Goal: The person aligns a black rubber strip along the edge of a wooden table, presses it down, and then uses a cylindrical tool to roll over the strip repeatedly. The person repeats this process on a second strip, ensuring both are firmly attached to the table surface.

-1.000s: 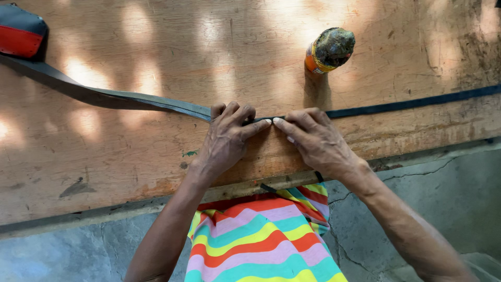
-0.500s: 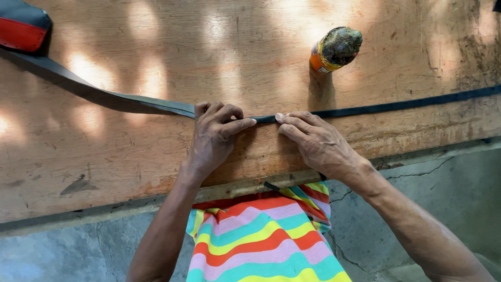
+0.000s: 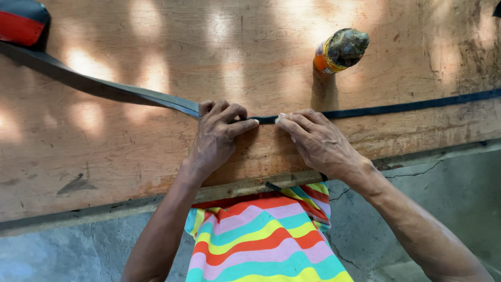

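Pressing down on a long black rubber strip [image 3: 130,94], both hands rest side by side on the wooden board [image 3: 156,47]. The strip runs across the whole board from the upper left to the right edge, so its long axis goes left to right, almost across the person's view, with a small slope down toward the middle. It is wide and flat on the left part and looks much thinner on the right part; I cannot tell if it is folded, twisted, or cut narrow there.

The left hand [image 3: 216,136] lies on the strip with the fingers curled over it and the index finger pointing to the right. The right hand [image 3: 313,141] lies just beside it, fingertips pointing left. The two index fingertips are near each other but not touching; a short piece of strip shows between them. Both hands are equally close to the strip. Whether the fingers pinch it or only press it flat, I cannot tell, because they cover it.

Behind the hands stands a small orange bottle with a dirty cap [image 3: 339,51]. A red and black object [image 3: 21,21] is cut off at the upper left corner.
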